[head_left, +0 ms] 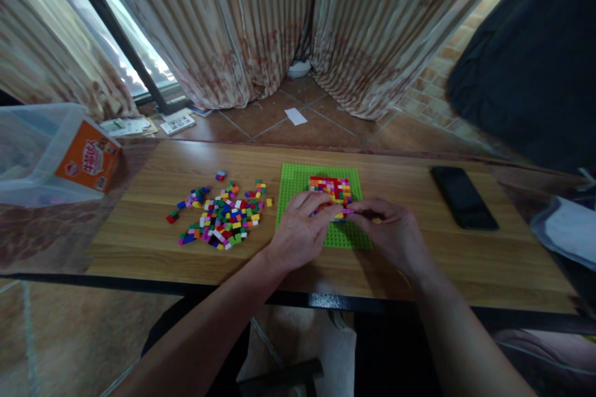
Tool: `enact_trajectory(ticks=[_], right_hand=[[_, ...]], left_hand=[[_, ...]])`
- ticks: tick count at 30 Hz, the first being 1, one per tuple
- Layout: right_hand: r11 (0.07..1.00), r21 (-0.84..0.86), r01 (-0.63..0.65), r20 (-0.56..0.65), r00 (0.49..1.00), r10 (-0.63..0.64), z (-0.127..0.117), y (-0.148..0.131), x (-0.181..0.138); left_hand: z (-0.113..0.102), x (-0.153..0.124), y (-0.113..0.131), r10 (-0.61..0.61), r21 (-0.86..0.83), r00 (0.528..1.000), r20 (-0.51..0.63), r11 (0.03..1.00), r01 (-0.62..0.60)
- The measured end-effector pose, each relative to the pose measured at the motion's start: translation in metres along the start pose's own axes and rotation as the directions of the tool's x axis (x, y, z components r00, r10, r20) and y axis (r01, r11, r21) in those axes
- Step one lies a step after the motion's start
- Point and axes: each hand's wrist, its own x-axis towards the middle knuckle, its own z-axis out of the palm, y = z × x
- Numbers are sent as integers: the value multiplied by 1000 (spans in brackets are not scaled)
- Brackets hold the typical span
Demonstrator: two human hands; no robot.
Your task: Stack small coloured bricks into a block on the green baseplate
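A green baseplate [298,183] lies on the wooden table, carrying a patch of small red, yellow and pink bricks [330,187] near its far right. My left hand [300,229] rests on the plate's near left, fingers curled toward the patch's near edge. My right hand [391,229] comes in from the right, its fingertips pinched at the same near edge, on a small pink brick [347,211]. The fingertips of both hands almost meet there. The near part of the brick patch is hidden by my fingers.
A loose pile of several coloured bricks [221,217] lies left of the plate. A black phone [463,197] lies at the right. A clear plastic box [37,149] with an orange label stands at the far left. Curtains and a tiled floor are beyond the table [139,229].
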Motion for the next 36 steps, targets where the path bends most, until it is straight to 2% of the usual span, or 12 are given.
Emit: enact_trajectory(ticks=[6, 10, 15, 26, 36], right_hand=[[996, 58, -62, -20, 998, 63, 4, -1, -1], [989, 108, -105, 15, 994, 104, 2, 0, 0], [972, 157, -173, 36, 985, 170, -2, 3, 2], [914, 257, -313, 50, 949, 311, 3, 2, 10], [891, 289, -349, 40, 935, 353, 7, 6, 11]], left_hand=[[-4, -1, 4, -15, 81, 997, 78, 997, 8], [-7, 0, 7, -34, 124, 993, 116, 992, 19], [-6, 1, 9, -44, 140, 992, 117, 990, 27], [-4, 2, 11, -56, 164, 992, 115, 986, 36], [-1, -1, 8, -62, 172, 993, 101, 984, 44]])
